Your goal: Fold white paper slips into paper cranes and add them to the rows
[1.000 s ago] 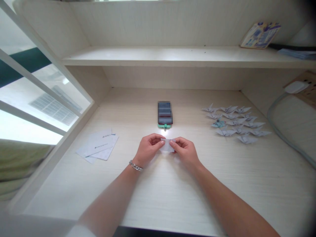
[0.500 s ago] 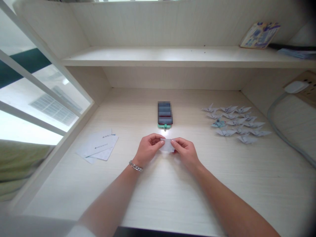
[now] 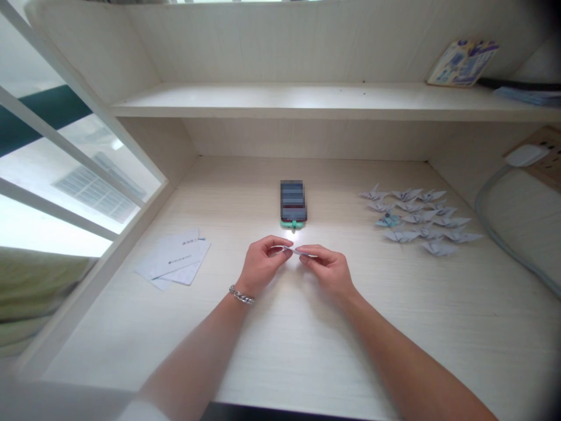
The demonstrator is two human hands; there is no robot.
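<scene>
Left hand [image 3: 263, 264], right hand [image 3: 328, 270], both pinching a paper strip [image 3: 294, 251] seen edge-on, ends hidden in their grip, phone [image 3: 293, 200] blurred

I'm reading nothing here. The printed lines on the papers [image 3: 173, 257] are staying too small to make out, the booklet [image 3: 463, 63] on the shelf [image 3: 280, 99] is showing only blurred blue print, the phone [image 3: 293, 200] is pixelated, and the paper strip [image 3: 293, 251] I'm pinching is showing just its edge.
</scene>
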